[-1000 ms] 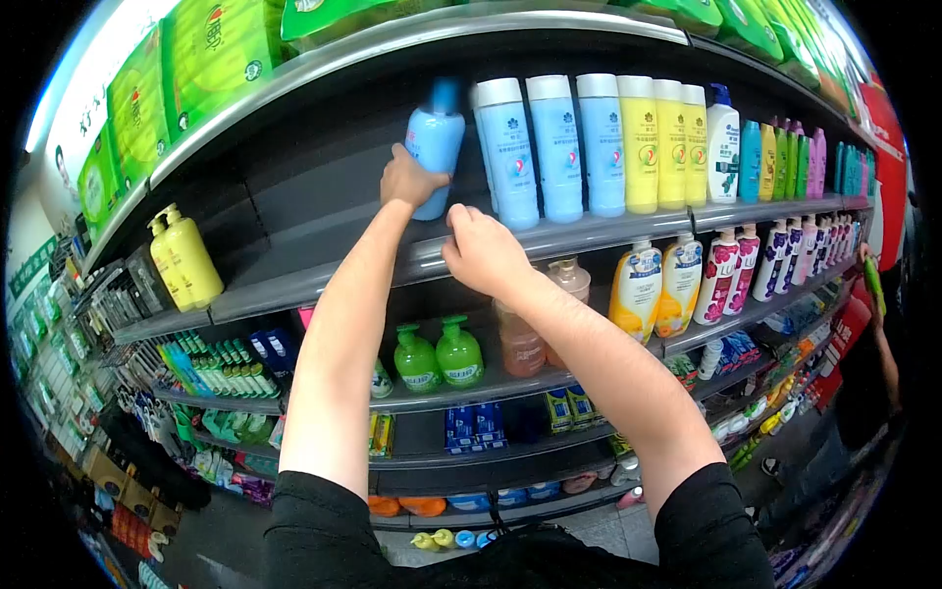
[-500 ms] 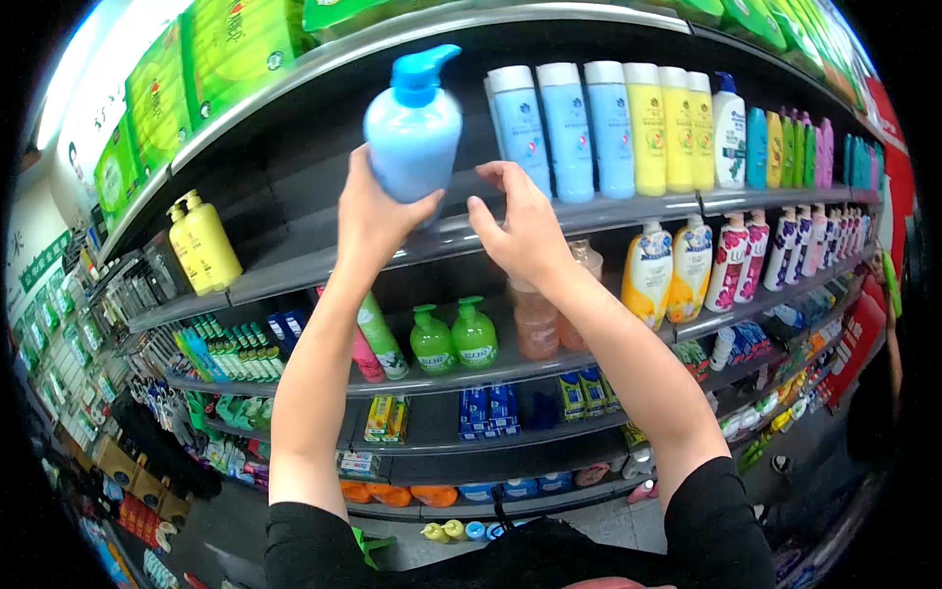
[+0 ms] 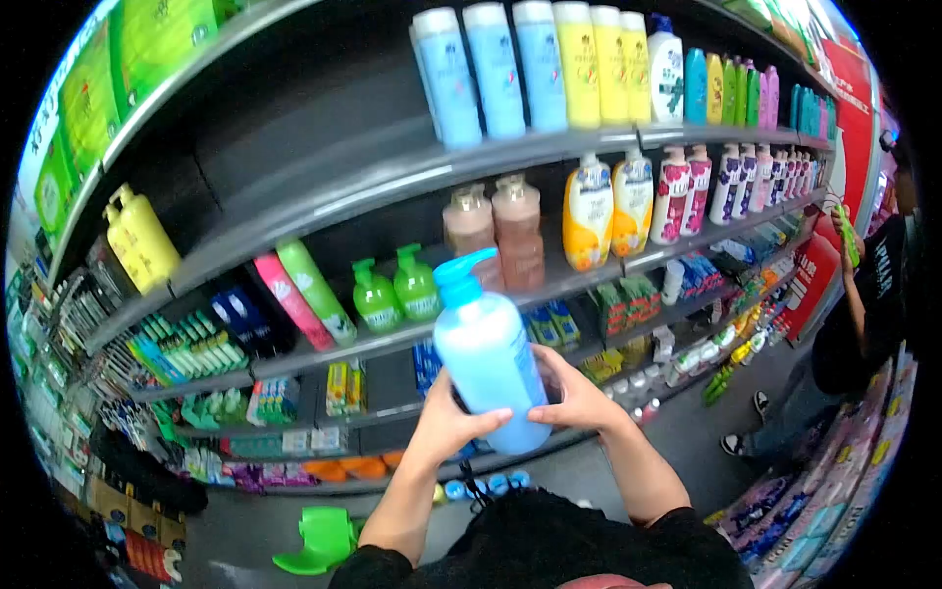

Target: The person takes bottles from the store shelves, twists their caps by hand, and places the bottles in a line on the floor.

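Note:
A large light-blue pump bottle (image 3: 489, 363) with a darker blue pump head is held in front of my body, tilted a little. My left hand (image 3: 451, 417) grips its lower left side, thumb across the front. On the lower right side, my right hand (image 3: 577, 395) is closed round it too, its thumb near the left one. Beyond the bottle, two pinkish-brown pump bottles (image 3: 518, 245) and two green pump bottles (image 3: 376, 294) stand on the middle shelf.
Blue bottles with white caps (image 3: 494, 74) and yellow ones (image 3: 577, 74) line the upper shelf (image 3: 334, 201). Two yellow pump bottles (image 3: 140, 239) stand at the left. A green plastic stool (image 3: 326, 538) is on the floor. Another person (image 3: 868, 304) stands at the right holding something green.
The blue pump bottle has come down and away from the upper shelf towards my body. My right hand, apart from it before, now grips it as well. My view has shifted.

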`<state>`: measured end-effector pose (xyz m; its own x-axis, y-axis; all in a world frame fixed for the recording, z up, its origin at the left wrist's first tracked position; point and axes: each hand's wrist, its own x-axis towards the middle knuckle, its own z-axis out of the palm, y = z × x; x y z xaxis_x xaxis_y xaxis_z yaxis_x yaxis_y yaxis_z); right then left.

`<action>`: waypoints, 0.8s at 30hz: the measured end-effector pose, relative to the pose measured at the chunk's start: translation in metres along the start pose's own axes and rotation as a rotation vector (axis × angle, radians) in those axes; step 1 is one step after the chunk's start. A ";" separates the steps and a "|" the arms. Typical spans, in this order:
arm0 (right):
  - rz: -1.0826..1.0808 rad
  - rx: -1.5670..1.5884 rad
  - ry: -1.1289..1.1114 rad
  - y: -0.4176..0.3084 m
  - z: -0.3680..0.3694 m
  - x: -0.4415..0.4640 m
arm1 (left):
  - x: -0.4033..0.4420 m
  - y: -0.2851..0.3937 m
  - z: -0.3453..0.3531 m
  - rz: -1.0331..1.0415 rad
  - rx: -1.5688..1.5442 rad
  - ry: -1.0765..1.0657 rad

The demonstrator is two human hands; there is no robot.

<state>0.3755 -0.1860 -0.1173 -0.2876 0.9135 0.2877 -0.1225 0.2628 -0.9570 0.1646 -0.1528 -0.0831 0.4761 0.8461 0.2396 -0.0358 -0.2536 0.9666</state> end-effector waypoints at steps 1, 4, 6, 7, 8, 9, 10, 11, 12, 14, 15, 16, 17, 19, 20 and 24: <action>0.047 0.041 0.026 0.011 0.003 -0.012 | -0.005 -0.003 0.008 -0.062 -0.064 0.009; 0.135 0.060 0.083 0.032 0.010 -0.037 | -0.011 -0.030 0.014 -0.128 -0.131 -0.030; 0.177 0.054 0.125 0.039 0.019 -0.049 | -0.017 -0.033 0.019 -0.157 -0.192 -0.051; 0.181 0.025 0.142 0.041 0.021 -0.052 | -0.019 -0.037 0.020 -0.166 -0.175 -0.046; 0.185 -0.003 0.159 0.045 0.023 -0.054 | -0.021 -0.043 0.021 -0.175 -0.155 -0.041; 0.191 -0.026 0.176 0.048 0.028 -0.057 | -0.024 -0.049 0.020 -0.188 -0.133 -0.037; 0.189 0.032 0.189 0.049 0.032 -0.058 | -0.026 -0.055 0.019 -0.176 -0.103 -0.044; 0.189 0.087 0.206 0.050 0.036 -0.060 | -0.029 -0.058 0.018 -0.181 -0.087 -0.049; 0.186 0.097 0.217 0.052 0.039 -0.062 | -0.031 -0.058 0.018 -0.181 -0.075 -0.056; 0.185 0.109 0.240 0.053 0.042 -0.065 | -0.033 -0.059 0.019 -0.153 -0.073 -0.068; 0.189 0.116 0.249 0.052 0.044 -0.067 | -0.035 -0.060 0.020 -0.153 -0.062 -0.068; 0.191 0.122 0.253 0.052 0.046 -0.067 | -0.037 -0.061 0.021 -0.151 -0.051 -0.065; 0.185 0.134 0.261 0.053 0.047 -0.069 | -0.039 -0.061 0.021 -0.148 -0.040 -0.057; 0.168 0.154 0.266 0.057 0.049 -0.070 | -0.046 -0.051 0.017 -0.182 0.007 -0.068; 0.174 0.179 0.267 0.058 0.049 -0.070 | -0.047 -0.048 0.015 -0.191 0.030 -0.070; 0.204 0.360 0.291 0.064 0.055 -0.076 | -0.053 -0.060 0.002 -0.130 -0.009 -0.141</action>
<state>0.3376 -0.2556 -0.1981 -0.0690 0.9973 0.0250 -0.4258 -0.0067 -0.9048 0.1435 -0.1838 -0.1539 0.5958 0.7971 0.0986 0.0261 -0.1419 0.9895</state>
